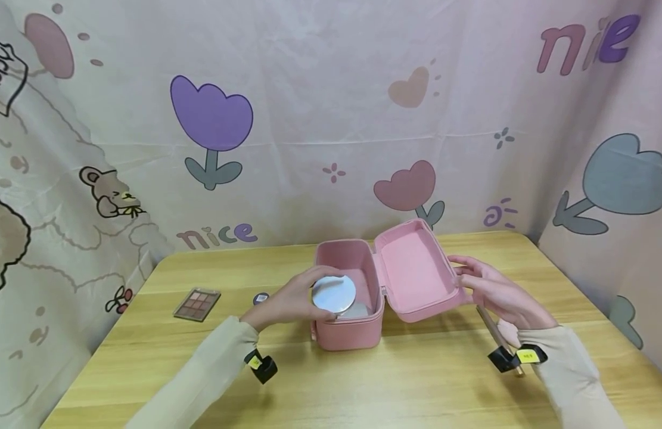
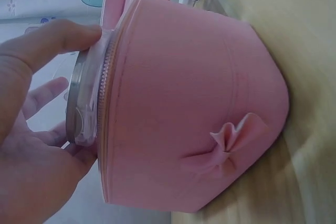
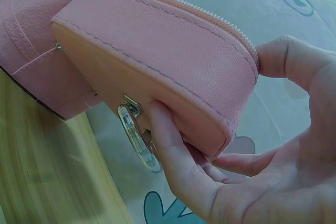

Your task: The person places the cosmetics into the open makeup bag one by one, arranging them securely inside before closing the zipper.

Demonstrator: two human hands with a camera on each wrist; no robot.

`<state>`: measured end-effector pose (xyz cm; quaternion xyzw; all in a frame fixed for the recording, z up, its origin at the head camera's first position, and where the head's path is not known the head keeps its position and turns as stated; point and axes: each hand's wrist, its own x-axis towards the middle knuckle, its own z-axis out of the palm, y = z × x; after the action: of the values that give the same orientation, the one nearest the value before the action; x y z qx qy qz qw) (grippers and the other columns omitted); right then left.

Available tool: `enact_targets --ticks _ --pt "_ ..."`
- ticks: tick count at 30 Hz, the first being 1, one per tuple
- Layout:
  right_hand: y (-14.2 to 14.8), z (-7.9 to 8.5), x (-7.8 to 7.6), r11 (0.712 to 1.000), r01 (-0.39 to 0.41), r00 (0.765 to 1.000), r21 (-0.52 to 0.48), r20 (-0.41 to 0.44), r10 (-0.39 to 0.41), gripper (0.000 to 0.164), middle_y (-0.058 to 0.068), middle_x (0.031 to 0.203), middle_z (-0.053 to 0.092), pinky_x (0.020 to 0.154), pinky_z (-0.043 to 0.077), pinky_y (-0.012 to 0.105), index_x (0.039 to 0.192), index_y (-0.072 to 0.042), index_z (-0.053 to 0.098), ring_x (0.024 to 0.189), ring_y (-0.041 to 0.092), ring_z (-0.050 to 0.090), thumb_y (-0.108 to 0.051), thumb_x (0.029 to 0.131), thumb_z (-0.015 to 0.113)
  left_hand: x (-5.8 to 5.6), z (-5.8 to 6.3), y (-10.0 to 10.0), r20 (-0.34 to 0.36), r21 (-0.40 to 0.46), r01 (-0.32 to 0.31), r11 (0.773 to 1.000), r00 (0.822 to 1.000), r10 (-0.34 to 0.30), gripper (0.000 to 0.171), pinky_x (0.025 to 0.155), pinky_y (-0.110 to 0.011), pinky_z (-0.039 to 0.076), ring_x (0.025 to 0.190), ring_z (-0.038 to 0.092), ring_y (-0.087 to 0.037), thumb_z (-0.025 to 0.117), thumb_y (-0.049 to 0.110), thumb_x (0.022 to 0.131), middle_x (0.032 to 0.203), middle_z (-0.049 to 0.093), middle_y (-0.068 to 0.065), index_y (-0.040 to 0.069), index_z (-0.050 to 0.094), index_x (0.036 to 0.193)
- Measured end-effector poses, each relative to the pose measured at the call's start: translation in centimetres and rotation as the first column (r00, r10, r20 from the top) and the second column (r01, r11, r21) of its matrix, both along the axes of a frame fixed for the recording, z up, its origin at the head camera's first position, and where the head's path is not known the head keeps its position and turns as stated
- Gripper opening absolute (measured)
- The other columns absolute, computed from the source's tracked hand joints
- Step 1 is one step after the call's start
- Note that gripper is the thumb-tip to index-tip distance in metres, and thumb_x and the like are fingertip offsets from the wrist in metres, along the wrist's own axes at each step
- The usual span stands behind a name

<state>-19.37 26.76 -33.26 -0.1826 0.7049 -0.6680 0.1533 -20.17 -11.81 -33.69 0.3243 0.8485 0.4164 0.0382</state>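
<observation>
A pink zippered cosmetic case (image 1: 348, 336) stands on the table, its lid (image 1: 416, 268) swung out to the right. My left hand (image 1: 292, 300) grips a round compact (image 1: 333, 295) with a shiny silver top and clear sides, over the front of the case's opening. In the left wrist view the compact (image 2: 84, 98) is tilted on edge beside the zipper, held between thumb and fingers. My right hand (image 1: 494, 295) holds the lid's outer end, thumb and fingers on either side of its wall. Something pale (image 1: 357, 310) lies inside the case, partly hidden by the compact.
An eyeshadow palette (image 1: 197, 304) lies to the left. A small dark round item (image 1: 261, 297) sits beside my left wrist. Under my right forearm are a slim stick-like item (image 1: 491, 329) and a pink object (image 1: 507, 332), both partly covered. A printed curtain (image 1: 309, 119) hangs behind the table.
</observation>
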Motion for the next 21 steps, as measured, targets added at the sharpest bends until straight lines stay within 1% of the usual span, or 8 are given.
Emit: enact_targets --ticks 3,6,9,14,17,21 --pt "0.0 0.2 0.1 1.000 0.009 1.000 0.012 0.009 -0.009 0.066 0.010 0.126 0.045 0.084 0.053 0.039 0.147 0.013 0.007 0.105 0.015 0.058 -0.004 0.096 0.046 -0.4 0.4 0.4 0.002 -0.014 0.026 1.000 1.000 -0.025 0.071 0.089 -0.043 0.046 0.109 0.051 -0.025 0.084 0.009 0.068 0.125 0.055 -0.005 0.008 0.054 0.132" --pt "0.0 0.3 0.1 1.000 0.014 1.000 0.019 0.020 -0.014 0.067 0.014 0.129 0.042 0.085 0.053 0.038 0.147 0.012 0.007 0.105 0.015 0.058 -0.005 0.096 0.047 -0.7 0.8 0.6 -0.001 -0.023 0.047 0.999 0.999 -0.047 0.069 0.087 -0.042 0.048 0.105 0.052 -0.024 0.083 0.010 0.067 0.121 0.056 -0.004 0.009 0.054 0.131" --pt "0.0 0.4 0.1 1.000 0.016 1.000 0.021 0.021 -0.017 0.068 0.018 0.131 0.040 0.085 0.053 0.038 0.147 0.012 0.006 0.105 0.015 0.057 -0.005 0.096 0.047 -0.9 1.2 0.6 0.004 -0.033 0.054 0.998 0.999 -0.054 0.069 0.086 -0.041 0.048 0.104 0.052 -0.024 0.083 0.011 0.068 0.119 0.056 -0.004 0.009 0.054 0.130" --pt "-0.1 0.6 0.2 0.999 0.024 1.000 0.030 0.019 -0.025 0.068 0.023 0.132 0.037 0.085 0.053 0.036 0.147 0.012 0.006 0.104 0.014 0.057 -0.006 0.096 0.048 -1.1 1.4 0.8 0.027 -0.035 0.055 0.998 0.998 -0.054 0.076 0.089 -0.041 0.047 0.108 0.051 -0.024 0.083 0.010 0.069 0.125 0.053 -0.007 0.006 0.048 0.137" --pt "-0.2 0.6 0.3 0.999 0.028 0.999 0.034 0.018 -0.029 0.068 0.022 0.131 0.038 0.085 0.053 0.036 0.147 0.012 0.007 0.104 0.014 0.057 -0.006 0.096 0.048 -1.1 1.5 0.9 0.028 -0.034 0.052 0.998 0.998 -0.051 0.081 0.090 -0.041 0.046 0.110 0.051 -0.025 0.084 0.010 0.068 0.130 0.051 -0.009 0.005 0.045 0.139" --pt "-0.2 0.5 0.3 0.999 0.033 0.999 0.042 0.017 -0.034 0.068 0.019 0.129 0.041 0.085 0.053 0.036 0.147 0.012 0.008 0.104 0.014 0.057 -0.006 0.096 0.048 -1.3 1.7 1.0 0.005 -0.062 0.059 0.996 0.998 -0.059 0.082 0.092 -0.042 0.046 0.114 0.050 -0.026 0.085 0.012 0.068 0.134 0.050 -0.013 0.002 0.045 0.139"
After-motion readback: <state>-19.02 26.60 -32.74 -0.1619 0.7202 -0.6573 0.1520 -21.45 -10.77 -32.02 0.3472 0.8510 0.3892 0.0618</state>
